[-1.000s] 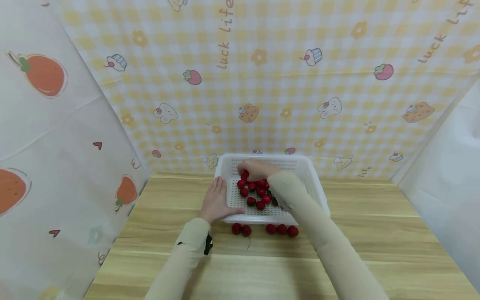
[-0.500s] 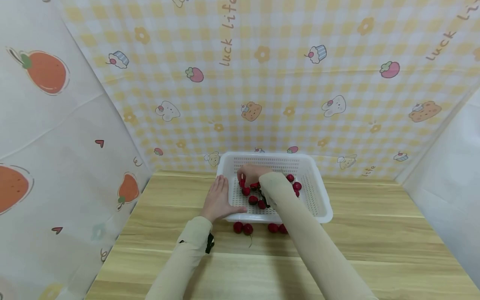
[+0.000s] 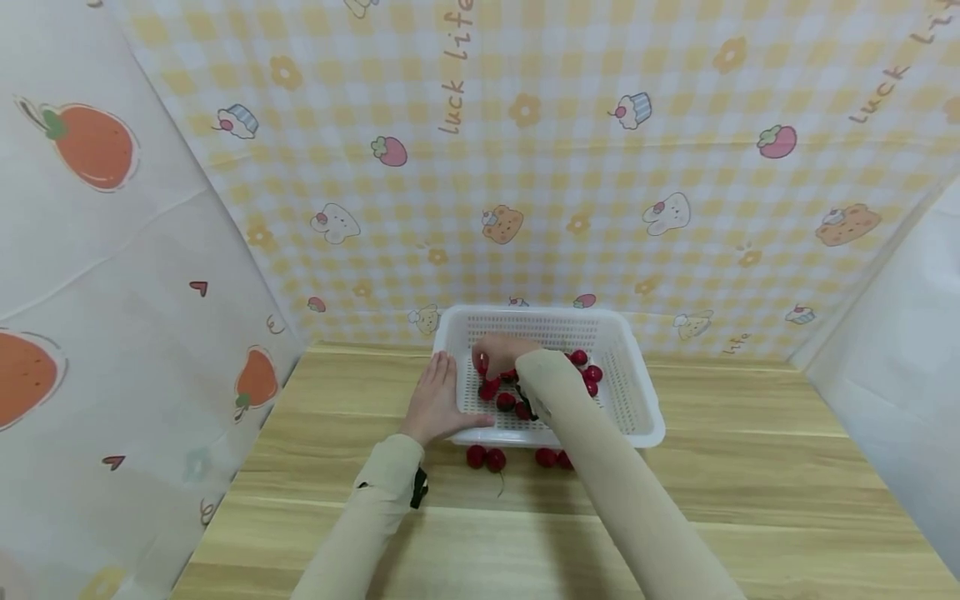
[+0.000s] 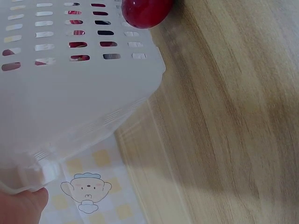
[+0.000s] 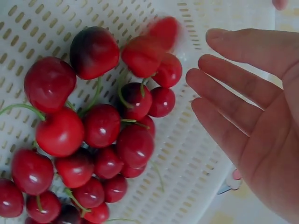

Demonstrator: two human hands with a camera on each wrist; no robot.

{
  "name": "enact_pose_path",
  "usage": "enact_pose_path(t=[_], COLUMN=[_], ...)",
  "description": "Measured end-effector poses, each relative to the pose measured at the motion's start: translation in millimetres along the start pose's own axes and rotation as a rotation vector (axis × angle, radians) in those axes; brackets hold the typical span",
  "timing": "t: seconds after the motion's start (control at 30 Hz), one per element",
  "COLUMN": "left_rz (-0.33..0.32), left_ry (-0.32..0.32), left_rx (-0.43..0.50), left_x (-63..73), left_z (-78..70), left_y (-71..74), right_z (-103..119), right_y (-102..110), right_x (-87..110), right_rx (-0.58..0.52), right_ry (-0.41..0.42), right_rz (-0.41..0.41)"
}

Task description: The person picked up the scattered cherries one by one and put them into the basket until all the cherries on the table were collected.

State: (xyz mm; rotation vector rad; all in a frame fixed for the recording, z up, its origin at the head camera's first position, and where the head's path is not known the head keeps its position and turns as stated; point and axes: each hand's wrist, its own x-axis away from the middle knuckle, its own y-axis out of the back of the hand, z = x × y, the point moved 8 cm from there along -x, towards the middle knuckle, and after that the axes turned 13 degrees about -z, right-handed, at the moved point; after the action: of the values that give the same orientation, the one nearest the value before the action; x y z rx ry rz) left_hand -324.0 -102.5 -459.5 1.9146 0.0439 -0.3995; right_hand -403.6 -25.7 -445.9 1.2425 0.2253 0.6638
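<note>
A white perforated plastic basket (image 3: pixel 540 311) holds several red cherries (image 5: pixel 135 145), some with green stems. My left hand (image 3: pixel 430 406) rests on the basket's front left corner, fingers straight along the left side and thumb along the front rim. In the left wrist view a fingertip (image 4: pixel 32 200) touches the rim. Inside the basket my right hand (image 3: pixel 504 354) hovers over the cherries at the left. The right wrist view shows its fingers extended and apart from the fruit, with nothing between them. One cherry (image 5: pixel 163 32) near the thumb is blurred.
Several loose cherries (image 3: pixel 486 458) lie on the wooden table (image 3: pixel 750 467) along the basket's front; the right forearm covers part of that row. Behind the basket rises a yellow checked cloth (image 3: pixel 525 167). A white printed cloth (image 3: pixel 135 275) stands at the left.
My right hand and forearm have shifted left and slightly nearer, uncovering cherries at the basket's right and covering part of the front row. The left hand keeps its place on the corner.
</note>
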Motion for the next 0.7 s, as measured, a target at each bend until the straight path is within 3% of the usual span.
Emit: enact_pose_path(t=[0.2, 0.33, 0.47, 0.57, 0.7], left_rz=[0.002, -0.001, -0.003, 0.002, 0.000], left_ry=[0.001, 0.011, -0.004, -0.014, -0.002], left_rx=[-0.007, 0.013, -0.003, -0.015, 0.012], left_x=[-0.5, -0.7, -0.8, -0.5, 0.2], left_z=[1.2, 1.9, 0.8, -0.3, -1.4], left_y=[-1.9, -1.4, 0.7, 1.4, 2.3], right_z=[38, 75, 96, 102, 106], right_y=[22, 47, 61, 52, 14], right_x=[25.7, 68.7, 122.0, 155.0, 181.3], right_rx=[-0.024, -0.058, -0.091, -0.134, -0.165], right_ry=[0.203, 0.411, 0.555, 0.602, 0.617], right_rz=[-0.085, -0.242, -0.431, -0.497, -0.434])
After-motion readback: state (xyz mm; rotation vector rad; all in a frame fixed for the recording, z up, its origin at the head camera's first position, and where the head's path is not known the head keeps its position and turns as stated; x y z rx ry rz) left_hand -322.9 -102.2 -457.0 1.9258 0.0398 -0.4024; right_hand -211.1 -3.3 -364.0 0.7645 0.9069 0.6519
